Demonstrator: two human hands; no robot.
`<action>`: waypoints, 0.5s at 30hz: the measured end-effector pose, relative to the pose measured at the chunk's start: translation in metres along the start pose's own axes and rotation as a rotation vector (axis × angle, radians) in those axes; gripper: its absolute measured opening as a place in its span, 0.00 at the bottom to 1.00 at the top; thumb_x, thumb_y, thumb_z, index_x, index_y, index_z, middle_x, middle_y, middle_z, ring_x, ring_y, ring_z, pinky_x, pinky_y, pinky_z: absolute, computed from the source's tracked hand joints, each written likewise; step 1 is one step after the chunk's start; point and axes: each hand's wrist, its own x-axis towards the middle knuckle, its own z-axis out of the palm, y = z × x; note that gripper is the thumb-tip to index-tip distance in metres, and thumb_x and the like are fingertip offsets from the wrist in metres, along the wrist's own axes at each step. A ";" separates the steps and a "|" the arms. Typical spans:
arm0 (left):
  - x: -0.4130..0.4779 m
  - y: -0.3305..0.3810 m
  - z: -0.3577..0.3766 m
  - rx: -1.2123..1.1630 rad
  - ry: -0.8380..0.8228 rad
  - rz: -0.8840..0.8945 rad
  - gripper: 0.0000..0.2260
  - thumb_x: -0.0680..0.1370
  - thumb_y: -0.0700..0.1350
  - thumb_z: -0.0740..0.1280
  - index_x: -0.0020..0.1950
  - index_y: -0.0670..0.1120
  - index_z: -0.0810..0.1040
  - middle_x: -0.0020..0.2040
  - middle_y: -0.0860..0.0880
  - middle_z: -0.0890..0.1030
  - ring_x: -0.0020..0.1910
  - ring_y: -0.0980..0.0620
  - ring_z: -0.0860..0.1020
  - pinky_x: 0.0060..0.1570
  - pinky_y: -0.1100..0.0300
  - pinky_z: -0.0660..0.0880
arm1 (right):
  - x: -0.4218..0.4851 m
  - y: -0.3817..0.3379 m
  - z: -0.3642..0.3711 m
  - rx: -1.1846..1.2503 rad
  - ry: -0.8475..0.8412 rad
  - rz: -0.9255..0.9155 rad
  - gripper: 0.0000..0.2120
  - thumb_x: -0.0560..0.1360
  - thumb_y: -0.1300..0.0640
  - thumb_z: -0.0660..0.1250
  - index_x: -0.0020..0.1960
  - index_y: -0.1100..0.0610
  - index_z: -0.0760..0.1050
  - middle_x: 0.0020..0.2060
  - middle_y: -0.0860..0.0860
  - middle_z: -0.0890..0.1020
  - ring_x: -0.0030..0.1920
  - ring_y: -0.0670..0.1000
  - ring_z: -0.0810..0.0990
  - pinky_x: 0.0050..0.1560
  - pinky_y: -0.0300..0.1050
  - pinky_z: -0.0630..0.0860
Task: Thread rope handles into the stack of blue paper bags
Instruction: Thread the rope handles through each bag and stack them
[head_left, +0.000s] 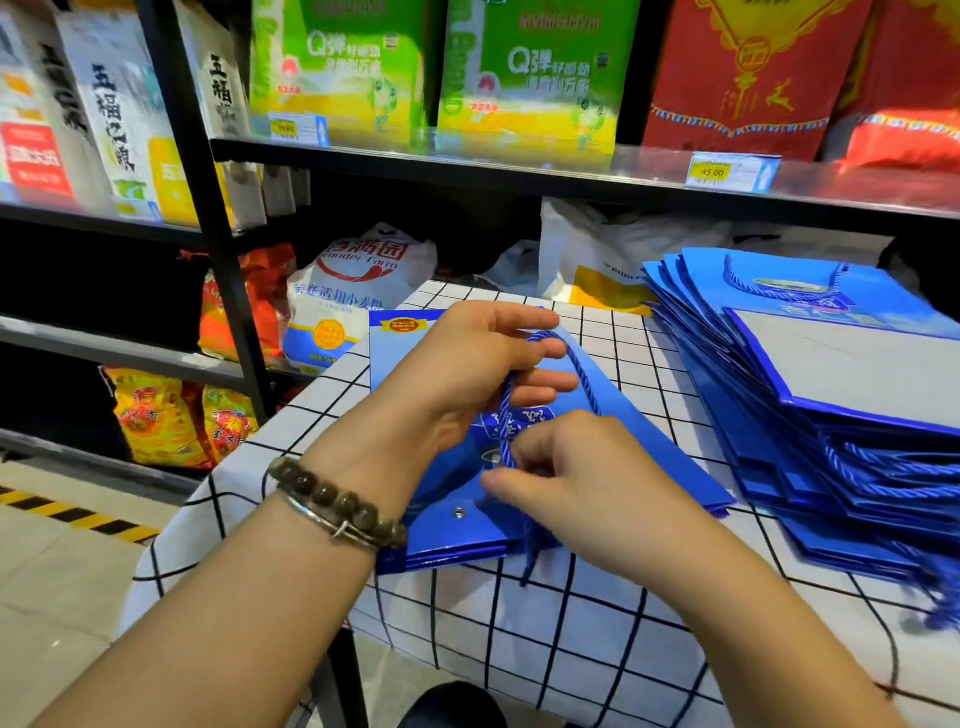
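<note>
A flat blue paper bag (644, 441) lies in the middle of the checked tablecloth, a metal eyelet (459, 513) showing near its front edge. A blue twisted rope handle (571, 358) loops above it. My left hand (467, 374) holds the rope's upper loop between curled fingers. My right hand (576, 467) pinches the rope lower down, just over the bag; one rope end hangs past the bag's front edge. A stack of blue bags (810, 395) with rope handles in them lies at the right.
The table (519, 634) wears a white cloth with a black grid. Black shelves (218, 260) with sacks and boxes of goods stand close behind and to the left. A flour sack (353, 296) leans by the table's far corner. Floor with hazard tape lies at the left.
</note>
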 end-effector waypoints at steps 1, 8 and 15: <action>0.001 -0.002 -0.003 0.104 0.011 0.015 0.12 0.78 0.35 0.62 0.58 0.46 0.73 0.50 0.45 0.79 0.33 0.55 0.82 0.36 0.63 0.78 | 0.003 0.000 -0.002 0.107 -0.011 0.030 0.20 0.72 0.51 0.66 0.25 0.56 0.66 0.21 0.49 0.69 0.25 0.48 0.69 0.30 0.42 0.68; -0.032 -0.019 -0.037 0.506 0.098 0.006 0.08 0.75 0.50 0.66 0.42 0.46 0.80 0.31 0.54 0.78 0.27 0.63 0.72 0.27 0.72 0.67 | 0.024 0.002 -0.012 0.715 0.072 0.130 0.11 0.75 0.60 0.65 0.34 0.62 0.74 0.23 0.50 0.76 0.20 0.46 0.73 0.21 0.35 0.71; -0.050 -0.020 -0.048 0.571 0.014 0.008 0.05 0.72 0.44 0.70 0.37 0.45 0.84 0.33 0.46 0.82 0.28 0.58 0.71 0.29 0.68 0.67 | 0.031 -0.007 -0.002 0.776 0.030 0.092 0.08 0.74 0.60 0.66 0.37 0.63 0.76 0.28 0.52 0.78 0.23 0.46 0.75 0.25 0.35 0.74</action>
